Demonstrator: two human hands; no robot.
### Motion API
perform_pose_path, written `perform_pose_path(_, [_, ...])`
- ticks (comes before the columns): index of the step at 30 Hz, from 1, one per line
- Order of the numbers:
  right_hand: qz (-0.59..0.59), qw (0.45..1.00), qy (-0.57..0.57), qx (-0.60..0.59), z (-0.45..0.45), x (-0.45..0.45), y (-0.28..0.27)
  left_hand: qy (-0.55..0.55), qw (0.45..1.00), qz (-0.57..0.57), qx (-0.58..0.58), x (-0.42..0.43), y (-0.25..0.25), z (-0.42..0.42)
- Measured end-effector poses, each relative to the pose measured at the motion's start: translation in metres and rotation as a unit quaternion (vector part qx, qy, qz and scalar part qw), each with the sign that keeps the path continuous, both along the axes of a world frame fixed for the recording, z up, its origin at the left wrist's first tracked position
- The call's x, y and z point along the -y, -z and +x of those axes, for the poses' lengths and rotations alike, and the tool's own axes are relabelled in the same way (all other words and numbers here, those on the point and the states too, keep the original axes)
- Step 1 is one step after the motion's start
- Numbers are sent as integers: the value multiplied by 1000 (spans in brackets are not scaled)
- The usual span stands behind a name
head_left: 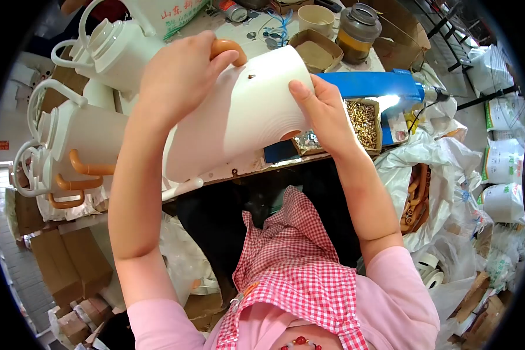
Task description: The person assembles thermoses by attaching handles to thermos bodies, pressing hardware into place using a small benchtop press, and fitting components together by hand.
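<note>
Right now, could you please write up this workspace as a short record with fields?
left hand: holds a brown handle at the side of the white vessel
right hand: grips one end of the white vessel
vessel position: tilted on its side
left of vessel: white kettles, brown handles on some
beyond vessel: jar, beige bowl
right of vessel: blue machine, brass-coloured small parts
far right: plastic bag around brown parts

The head view looks forward and down from the person's own head, near the left hand [181, 79] and right hand [328, 116] (so wide the scene bows inside a dark rim), with the counter's [234, 170] near edge crossing mid-view.
</note>
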State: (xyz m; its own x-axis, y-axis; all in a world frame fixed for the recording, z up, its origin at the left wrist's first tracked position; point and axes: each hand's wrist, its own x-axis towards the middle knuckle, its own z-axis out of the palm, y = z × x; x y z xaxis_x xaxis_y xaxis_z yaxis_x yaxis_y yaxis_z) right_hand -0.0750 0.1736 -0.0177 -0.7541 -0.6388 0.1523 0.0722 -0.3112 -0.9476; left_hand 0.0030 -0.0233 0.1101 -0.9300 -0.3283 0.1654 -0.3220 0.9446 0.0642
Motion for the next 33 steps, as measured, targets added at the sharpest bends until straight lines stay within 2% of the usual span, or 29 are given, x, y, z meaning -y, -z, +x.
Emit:
perform_pose_path(1, [11, 1000, -14, 4, -1, -2, -2, 47, 998, 41, 19, -2, 1, -9])
perform_pose_path(2, [21, 999, -28, 10, -2, -3, -3, 54, 998, 33, 26, 0, 1, -9])
perform_pose_path(4, [9, 999, -28, 33, -4, -3, -4, 90, 978, 188, -17, 8, -1, -9])
perform_pose_path(5, [37, 999, -32, 20, -6, -3, -4, 54, 978, 202, -2, -6, -12, -4])
perform_pose_path(6, [65, 997, -39, 9, -6, -4, -3, 59, 979, 194, 13, -11, -14, -2])
perform_pose_path(14, [51, 995, -57, 66, -6, -7, -9, 83, 976, 198, 28, -17, -13, 4])
perform_pose_path(16, [80, 992, -67, 66, -7, -7, -10, 89, 977, 193, 37, -17, -14, 5])
perform_pose_path(19, [83, 994, -53, 49, -6, -9, -12, 75, 968, 229, 66, -18, -14, 5])
perform_pose_path(27, [95, 995, -5, -2, -3, -1, -6, 66, 990, 92, 80, -33, -14, 6])
perform_pose_path(33, [110, 993, 2, -32, -5, -2, -6, 52, 991, 86, 84, -33, -10, 6])
